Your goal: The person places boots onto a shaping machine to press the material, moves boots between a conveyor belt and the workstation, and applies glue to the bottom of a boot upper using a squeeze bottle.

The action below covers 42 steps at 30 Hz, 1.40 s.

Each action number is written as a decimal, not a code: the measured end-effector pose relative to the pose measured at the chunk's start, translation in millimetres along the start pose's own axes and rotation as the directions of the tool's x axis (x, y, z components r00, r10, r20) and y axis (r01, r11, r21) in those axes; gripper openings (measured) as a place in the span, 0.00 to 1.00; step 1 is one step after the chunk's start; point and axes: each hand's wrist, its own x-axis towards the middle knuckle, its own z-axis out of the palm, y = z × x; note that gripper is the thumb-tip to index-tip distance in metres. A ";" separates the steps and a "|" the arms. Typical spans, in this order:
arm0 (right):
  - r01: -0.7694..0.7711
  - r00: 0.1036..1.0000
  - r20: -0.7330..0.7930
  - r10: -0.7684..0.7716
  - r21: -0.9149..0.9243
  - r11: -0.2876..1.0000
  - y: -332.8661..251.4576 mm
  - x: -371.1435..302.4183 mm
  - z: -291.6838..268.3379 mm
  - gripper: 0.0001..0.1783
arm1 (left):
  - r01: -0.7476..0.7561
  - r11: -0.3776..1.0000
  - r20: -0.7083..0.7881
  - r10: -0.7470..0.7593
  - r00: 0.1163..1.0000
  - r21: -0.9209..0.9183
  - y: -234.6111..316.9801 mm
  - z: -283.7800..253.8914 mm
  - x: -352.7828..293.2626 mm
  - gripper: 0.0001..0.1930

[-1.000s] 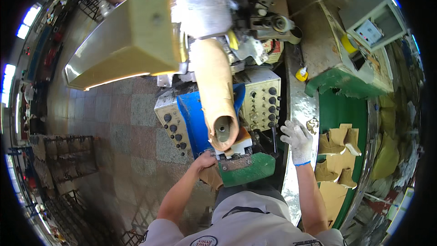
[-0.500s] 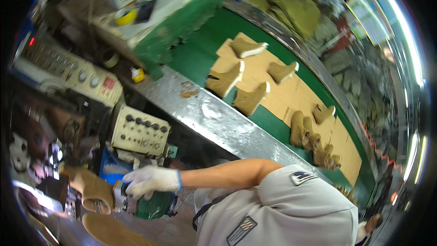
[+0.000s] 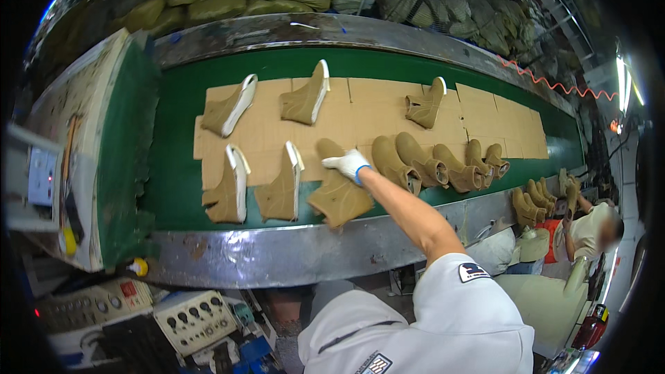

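My right hand (image 3: 348, 163), in a white knit glove with a blue cuff, stretches over the long work surface. Its fingers close around the ankle of a tan ankle boot (image 3: 339, 201), whose toe points away from me and whose shaft opening lies near the metal edge. No white sole shows on this boot. Left of it lie two tan boots with white soles, the nearer one (image 3: 280, 183) and the farther one (image 3: 225, 183). To its right, several tan boots (image 3: 393, 163) without visible white soles lie in a row. My left hand is out of view.
Cardboard sheets (image 3: 374, 114) cover part of the green surface (image 3: 173, 187), with more white-soled boots (image 3: 305, 93) at the far side. A metal edge (image 3: 277, 256) borders it. Control boxes (image 3: 197, 322) stand lower left. A person (image 3: 585, 235) works at the right.
My view has swung right, from the machine to the boots. My right hand has moved from beside the machine onto the cardboard, where it now grips a boot that was not there before.
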 end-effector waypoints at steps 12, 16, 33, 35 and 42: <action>-0.012 0.592 -0.785 0.183 0.219 0.976 232.4 229.8 -404.8 0.51 | 0.093 0.995 0.342 -0.101 0.934 0.040 73.3 223.6 -3.8 0.15; 0.218 0.809 -0.558 0.188 0.581 0.784 211.3 265.5 -365.1 0.34 | 0.187 0.977 0.254 -0.208 0.945 0.105 41.2 200.2 -2.3 0.15; -0.649 0.449 0.661 -0.602 0.704 0.289 -90.6 -110.4 206.0 0.40 | 0.434 0.797 -0.109 -0.519 0.848 -0.420 -375.6 -69.4 -17.5 0.06; -0.657 0.317 0.786 -0.531 0.585 0.474 -113.9 -171.7 272.3 0.41 | 0.545 0.812 0.061 -0.545 0.836 -0.207 -355.4 -93.6 -53.1 0.10; -0.148 0.097 0.966 -0.238 0.251 0.957 -52.6 -330.0 457.2 0.43 | 0.614 0.588 0.231 -0.596 0.769 -0.527 -274.7 -88.8 -15.6 0.17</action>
